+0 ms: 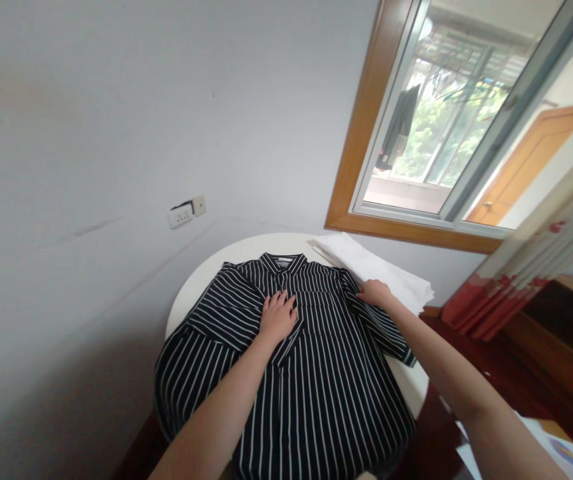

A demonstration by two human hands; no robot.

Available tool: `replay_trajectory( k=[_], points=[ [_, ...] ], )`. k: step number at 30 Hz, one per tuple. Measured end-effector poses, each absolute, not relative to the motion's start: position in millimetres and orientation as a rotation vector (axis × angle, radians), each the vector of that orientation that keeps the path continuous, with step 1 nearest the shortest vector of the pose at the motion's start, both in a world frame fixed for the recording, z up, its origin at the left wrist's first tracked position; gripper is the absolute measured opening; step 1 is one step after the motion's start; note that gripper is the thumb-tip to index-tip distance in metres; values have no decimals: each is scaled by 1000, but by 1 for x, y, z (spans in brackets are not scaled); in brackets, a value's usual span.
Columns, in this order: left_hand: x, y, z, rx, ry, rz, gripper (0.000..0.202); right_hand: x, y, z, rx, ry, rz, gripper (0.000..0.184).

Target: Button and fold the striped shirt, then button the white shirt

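A black shirt with white stripes lies front up on a round white table, collar toward the wall, its lower part hanging over the near edge. Its left-hand sleeve is folded inward across the chest. Flat on that sleeve's end, near the buttons, rests my left hand with fingers spread. My right hand is at the upper part of the other sleeve, which slants out to the right. The fingers there are bent against the cloth, and their tips are partly hidden.
Folded white cloth or paper lies at the table's back right, sticking out past the edge. Behind stands a wall with a socket and a wood-framed window. A curtain and a wooden cabinet are on the right.
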State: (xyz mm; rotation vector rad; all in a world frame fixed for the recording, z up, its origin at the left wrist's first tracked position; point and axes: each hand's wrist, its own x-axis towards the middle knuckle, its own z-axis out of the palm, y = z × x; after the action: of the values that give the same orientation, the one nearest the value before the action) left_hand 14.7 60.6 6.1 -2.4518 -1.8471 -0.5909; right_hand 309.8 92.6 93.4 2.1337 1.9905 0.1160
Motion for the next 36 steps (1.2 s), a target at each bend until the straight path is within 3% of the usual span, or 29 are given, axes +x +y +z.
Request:
replay_trajectory(
  k=[11, 18, 27, 32, 36],
  points=[
    [15, 61, 7, -2464, -1843, -627, 45, 310, 63, 101, 2110, 2108, 396, 31],
    [15, 61, 5, -2460, -1842, -652, 45, 257, 83, 122, 1971, 2289, 293, 33],
    [14, 59, 6, -2459, -1843, -649, 45, 176, 94, 87, 1911, 2413, 200, 24],
    [15, 58, 8, -2463, -1857, -673, 45, 226, 89, 102, 1980, 2432, 206, 31],
    [15, 59, 7, -2455, -1852, -683, 44, 286, 76, 96, 2112, 2407, -6, 32]
  ],
)
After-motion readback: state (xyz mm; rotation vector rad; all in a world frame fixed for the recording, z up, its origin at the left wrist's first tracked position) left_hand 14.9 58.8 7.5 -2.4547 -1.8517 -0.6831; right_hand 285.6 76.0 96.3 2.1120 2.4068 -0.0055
